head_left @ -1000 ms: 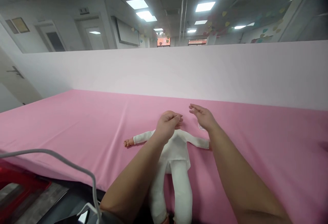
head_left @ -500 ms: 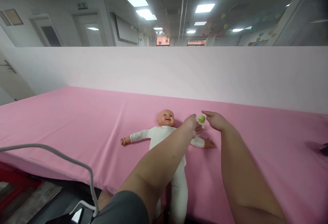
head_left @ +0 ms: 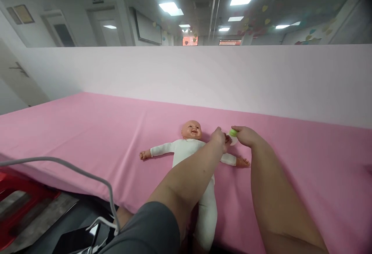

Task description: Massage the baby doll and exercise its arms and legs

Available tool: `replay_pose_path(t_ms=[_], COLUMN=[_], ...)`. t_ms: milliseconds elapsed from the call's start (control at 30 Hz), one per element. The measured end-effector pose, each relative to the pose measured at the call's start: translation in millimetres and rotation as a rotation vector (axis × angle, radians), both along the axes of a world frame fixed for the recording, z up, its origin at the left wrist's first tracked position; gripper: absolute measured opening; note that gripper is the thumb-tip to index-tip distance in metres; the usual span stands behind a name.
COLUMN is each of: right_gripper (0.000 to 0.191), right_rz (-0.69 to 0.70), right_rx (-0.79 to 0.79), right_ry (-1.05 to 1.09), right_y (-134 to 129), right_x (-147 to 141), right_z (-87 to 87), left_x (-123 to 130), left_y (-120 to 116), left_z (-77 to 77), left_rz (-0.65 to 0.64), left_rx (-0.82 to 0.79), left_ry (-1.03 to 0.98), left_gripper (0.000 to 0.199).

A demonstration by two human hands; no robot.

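A small container with a translucent whitish body [head_left: 233,141] and a green lid [head_left: 233,133] is between my two hands, beside the doll's head. My left hand [head_left: 221,136] has its fingers curled against the left side of the body. On the lid, the fingers of my right hand [head_left: 244,134] are closed in a pinch. Under my left forearm, a baby doll [head_left: 186,148] in a white suit lies face up with its arms spread. My forearm hides part of its torso.
A pink sheet [head_left: 110,130] covers the wide table, with a white wall and a glass panel behind it. A grey cable [head_left: 72,167] loops across the lower left. Below the table edge are a red stool [head_left: 26,196] and a dark phone-like device [head_left: 69,240].
My right hand has closed its stretched fingers onto the green lid. My left fingers have curled in around the container. The whole view has shifted slightly.
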State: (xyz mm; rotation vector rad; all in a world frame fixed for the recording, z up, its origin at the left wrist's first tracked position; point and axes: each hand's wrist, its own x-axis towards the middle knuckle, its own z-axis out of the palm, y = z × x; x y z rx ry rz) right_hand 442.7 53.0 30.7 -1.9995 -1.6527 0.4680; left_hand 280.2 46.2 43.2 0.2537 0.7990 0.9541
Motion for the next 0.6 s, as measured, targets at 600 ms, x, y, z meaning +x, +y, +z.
replay_pose_path(t_ms=[600], right_gripper=[0.063], right_rz=[0.487], right_rx=[0.220], right_ry=[0.021], right_y=[-93.2], right_x=[-167.6], right_z=[63.6], left_x=[-173.5], left_y=[-52.9], left_z=[38.7], left_rz=[0.041], left_rx=[0.166], left_ry=[-0.102], left_gripper=[0.066])
